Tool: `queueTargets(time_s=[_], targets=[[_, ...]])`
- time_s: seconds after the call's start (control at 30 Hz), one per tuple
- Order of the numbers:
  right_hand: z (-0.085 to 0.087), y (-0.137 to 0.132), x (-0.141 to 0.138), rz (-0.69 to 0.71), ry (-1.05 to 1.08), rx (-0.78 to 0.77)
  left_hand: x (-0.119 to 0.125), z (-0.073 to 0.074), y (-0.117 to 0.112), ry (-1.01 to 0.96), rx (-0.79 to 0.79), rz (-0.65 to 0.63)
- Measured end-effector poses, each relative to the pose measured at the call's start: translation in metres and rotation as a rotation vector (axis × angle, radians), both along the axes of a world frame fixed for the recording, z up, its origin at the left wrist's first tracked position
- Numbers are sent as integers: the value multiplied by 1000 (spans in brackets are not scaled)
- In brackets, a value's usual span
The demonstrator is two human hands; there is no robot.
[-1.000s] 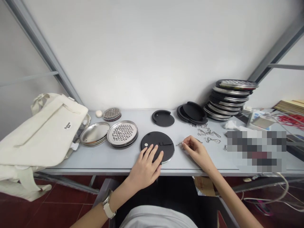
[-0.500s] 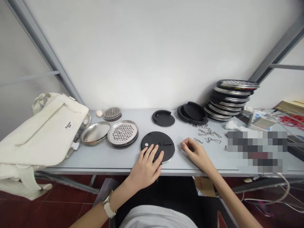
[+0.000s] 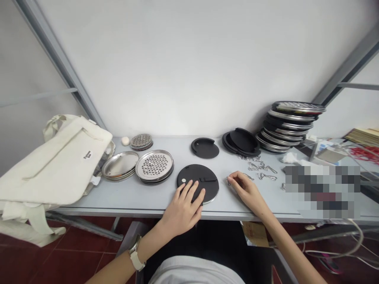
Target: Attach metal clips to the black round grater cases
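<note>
My left hand (image 3: 185, 203) rests with spread fingers on a round black disc (image 3: 209, 185) near the table's front edge. The disc has a white dot, a slot and a thin shiny rim. Just to its right, my right hand (image 3: 244, 191) has thumb and forefinger pinched together at the tabletop. A bit of shiny metal shows at the fingertips, seemingly a small metal clip (image 3: 228, 182), mostly hidden. Similar metal clips (image 3: 266, 176) lie scattered behind that hand. To the left of the disc sits a stack topped by a round metal grater plate (image 3: 154, 165).
Plain metal discs (image 3: 120, 165) and a smaller grater disc (image 3: 141, 141) lie at left, beside a cream bag (image 3: 56, 165). Notched black rings (image 3: 205, 148) and black covers (image 3: 241, 142) stand farther back. A tall, leaning stack of discs (image 3: 287, 126) rises at back right.
The whole view has shifted slightly. My right hand has rolled a little while keeping its pinch; my left hand stays on the black disc.
</note>
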State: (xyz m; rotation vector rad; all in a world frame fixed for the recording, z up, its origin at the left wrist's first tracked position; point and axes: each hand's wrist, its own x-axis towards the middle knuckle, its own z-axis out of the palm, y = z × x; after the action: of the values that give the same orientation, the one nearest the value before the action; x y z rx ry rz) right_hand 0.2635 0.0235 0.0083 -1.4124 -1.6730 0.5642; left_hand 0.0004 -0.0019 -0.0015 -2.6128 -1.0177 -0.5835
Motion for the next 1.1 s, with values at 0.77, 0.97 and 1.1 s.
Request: queueTargets(time_s=[0.77,0.97,1.1], targets=[[5,-3,0,-26,121,1,0,-1,0,14,-21,-4],[6,-6,-3,8,175,-31,-1,-1,1,15,-21,-1],[6,4,-9,45,134,-94,-1,0,0,22,-26,-5]])
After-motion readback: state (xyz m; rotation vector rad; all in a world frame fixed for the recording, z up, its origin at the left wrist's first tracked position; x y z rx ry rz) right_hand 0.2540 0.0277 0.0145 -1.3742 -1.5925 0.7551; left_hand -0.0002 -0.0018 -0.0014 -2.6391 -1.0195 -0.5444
